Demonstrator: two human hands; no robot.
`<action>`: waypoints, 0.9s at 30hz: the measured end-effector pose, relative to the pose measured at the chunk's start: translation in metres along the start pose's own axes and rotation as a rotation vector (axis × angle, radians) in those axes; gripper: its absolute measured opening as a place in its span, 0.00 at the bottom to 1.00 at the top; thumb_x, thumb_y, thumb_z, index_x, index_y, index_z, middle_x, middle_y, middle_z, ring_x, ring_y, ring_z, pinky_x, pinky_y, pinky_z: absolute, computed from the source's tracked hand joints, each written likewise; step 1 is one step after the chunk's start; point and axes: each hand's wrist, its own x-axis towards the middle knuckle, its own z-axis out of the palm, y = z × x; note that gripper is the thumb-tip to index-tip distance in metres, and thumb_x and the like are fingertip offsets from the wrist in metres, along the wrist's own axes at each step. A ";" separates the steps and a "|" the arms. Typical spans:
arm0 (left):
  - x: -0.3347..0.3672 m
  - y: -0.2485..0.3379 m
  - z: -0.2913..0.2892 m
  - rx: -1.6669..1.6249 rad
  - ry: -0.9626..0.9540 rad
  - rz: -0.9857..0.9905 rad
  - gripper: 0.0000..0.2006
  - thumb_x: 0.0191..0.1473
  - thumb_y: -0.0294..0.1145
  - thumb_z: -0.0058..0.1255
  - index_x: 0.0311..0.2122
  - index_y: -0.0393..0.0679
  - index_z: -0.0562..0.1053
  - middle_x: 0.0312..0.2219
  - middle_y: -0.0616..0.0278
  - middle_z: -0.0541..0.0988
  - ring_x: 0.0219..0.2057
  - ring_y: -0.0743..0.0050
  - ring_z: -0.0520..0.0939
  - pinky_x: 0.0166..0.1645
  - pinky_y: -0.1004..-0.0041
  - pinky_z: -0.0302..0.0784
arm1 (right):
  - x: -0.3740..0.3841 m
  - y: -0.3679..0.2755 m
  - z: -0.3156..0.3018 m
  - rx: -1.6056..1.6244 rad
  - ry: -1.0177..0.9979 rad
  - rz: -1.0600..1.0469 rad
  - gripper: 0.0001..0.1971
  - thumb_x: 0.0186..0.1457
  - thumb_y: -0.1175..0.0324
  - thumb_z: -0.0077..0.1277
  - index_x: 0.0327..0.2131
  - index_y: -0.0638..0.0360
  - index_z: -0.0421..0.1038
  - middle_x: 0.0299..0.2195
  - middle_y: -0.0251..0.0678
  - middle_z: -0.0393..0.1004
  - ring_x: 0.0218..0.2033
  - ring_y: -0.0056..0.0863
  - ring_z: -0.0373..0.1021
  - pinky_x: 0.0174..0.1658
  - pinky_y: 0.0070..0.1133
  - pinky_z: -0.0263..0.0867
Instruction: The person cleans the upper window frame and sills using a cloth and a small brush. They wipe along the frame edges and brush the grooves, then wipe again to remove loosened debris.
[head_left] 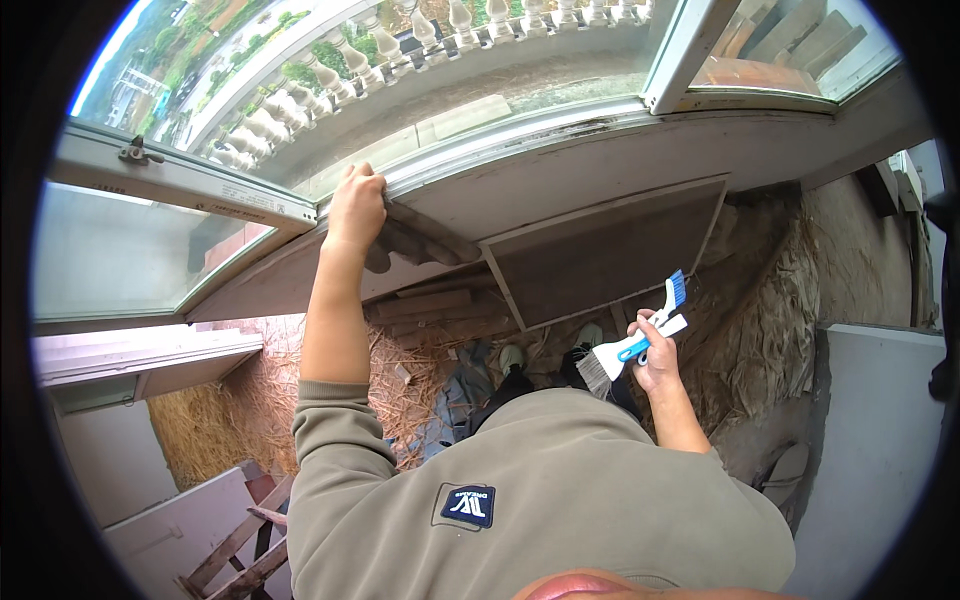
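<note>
The window sill point(560, 165) is gripped at its inner edge by the left hand point(356, 205), fingers curled over it. A white-and-blue brush point(632, 345) is clasped in the closed right hand point(657, 360), bristles seemingly pointed down-left, below a framed screen panel point(600, 250).

open window gap point(480, 70) — passable, balustrade point(330, 70) beyond, frame point(190, 185) left

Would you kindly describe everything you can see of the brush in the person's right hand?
The brush is a small white plastic cleaning tool with blue trim. It has a fan of grey-tipped bristles at its lower left end and a narrow blue bristle strip at its upper right end. The right hand grips it around the middle, holding it slanted in the air below the window sill, touching nothing else.
</note>
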 end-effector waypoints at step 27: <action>0.041 0.102 0.047 -0.018 0.262 -0.161 0.14 0.45 0.18 0.48 0.37 0.39 0.81 0.34 0.50 0.81 0.40 0.46 0.80 0.48 0.58 0.77 | 0.027 -0.005 -0.040 0.108 0.078 0.044 0.09 0.61 0.71 0.57 0.44 0.54 0.72 0.28 0.33 0.76 0.30 0.23 0.73 0.32 0.21 0.67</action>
